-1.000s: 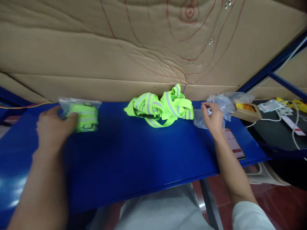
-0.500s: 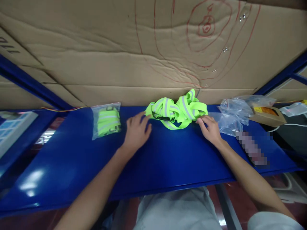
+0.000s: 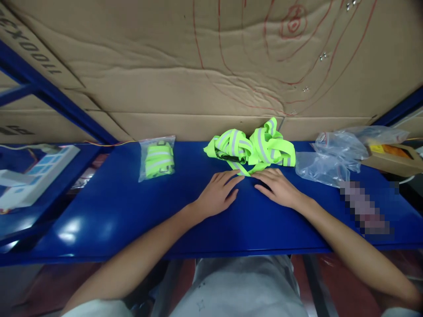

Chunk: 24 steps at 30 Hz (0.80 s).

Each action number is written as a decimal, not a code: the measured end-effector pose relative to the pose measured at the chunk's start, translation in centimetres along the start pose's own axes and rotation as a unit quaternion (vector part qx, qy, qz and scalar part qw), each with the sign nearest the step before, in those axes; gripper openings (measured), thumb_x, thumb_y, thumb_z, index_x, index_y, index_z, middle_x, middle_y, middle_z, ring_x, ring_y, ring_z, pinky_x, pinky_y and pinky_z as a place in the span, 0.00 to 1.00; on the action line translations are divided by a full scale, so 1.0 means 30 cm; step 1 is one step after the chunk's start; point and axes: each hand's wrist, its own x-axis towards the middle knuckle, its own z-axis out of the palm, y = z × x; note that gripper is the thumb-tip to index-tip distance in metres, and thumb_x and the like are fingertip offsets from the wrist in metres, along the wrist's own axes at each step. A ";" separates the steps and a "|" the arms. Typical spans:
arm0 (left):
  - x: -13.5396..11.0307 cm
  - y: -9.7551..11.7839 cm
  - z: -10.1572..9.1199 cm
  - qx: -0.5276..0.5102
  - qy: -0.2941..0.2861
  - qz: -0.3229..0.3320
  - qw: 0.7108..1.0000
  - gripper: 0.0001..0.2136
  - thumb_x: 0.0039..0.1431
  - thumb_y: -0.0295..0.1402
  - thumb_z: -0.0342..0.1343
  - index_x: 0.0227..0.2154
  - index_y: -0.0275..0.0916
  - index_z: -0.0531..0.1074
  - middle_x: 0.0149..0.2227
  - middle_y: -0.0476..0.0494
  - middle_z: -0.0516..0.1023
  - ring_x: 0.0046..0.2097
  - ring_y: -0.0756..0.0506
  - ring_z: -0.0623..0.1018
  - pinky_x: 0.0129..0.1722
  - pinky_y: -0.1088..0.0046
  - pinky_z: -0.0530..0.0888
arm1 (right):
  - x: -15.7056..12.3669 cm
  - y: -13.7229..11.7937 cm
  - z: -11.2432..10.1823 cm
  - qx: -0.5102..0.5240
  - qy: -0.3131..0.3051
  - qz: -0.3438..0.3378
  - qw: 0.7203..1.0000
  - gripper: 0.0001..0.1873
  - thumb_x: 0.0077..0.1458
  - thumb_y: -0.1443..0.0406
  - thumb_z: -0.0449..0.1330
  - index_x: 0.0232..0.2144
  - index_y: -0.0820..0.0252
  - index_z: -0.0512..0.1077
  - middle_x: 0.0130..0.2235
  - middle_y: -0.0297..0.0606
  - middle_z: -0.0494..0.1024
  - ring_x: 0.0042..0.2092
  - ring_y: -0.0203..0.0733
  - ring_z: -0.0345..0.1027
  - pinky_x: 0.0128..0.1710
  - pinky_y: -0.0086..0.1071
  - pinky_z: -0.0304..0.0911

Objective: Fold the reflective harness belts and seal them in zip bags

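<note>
You are seeing the table [image 3: 125, 207] in moderate light, white glare [image 3: 68, 231] gleaming on its left end and straps [image 3: 233, 143] on it showing brightly. Below the table, the floor [image 3: 342, 286] is looking dimmer. Pixel blocks [image 3: 366, 209] are masking a patch at the table's right end.

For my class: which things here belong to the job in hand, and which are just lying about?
Probably in the job:
straps, nearest the left hand and right hand
filled bag
clear bags, less surely

Probably just lying about:
box
white-and-blue object
</note>
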 end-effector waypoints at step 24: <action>0.024 -0.088 -0.008 0.173 -0.004 -0.080 0.982 0.21 0.72 0.32 0.42 0.63 0.33 0.68 0.57 0.27 0.73 0.59 0.30 0.71 0.56 0.46 0.64 | -0.003 -0.010 -0.026 0.044 0.066 -0.007 0.997 0.30 0.70 0.61 0.55 0.71 0.49 0.57 0.70 0.46 0.63 0.69 0.54 0.60 0.66 0.51 0.64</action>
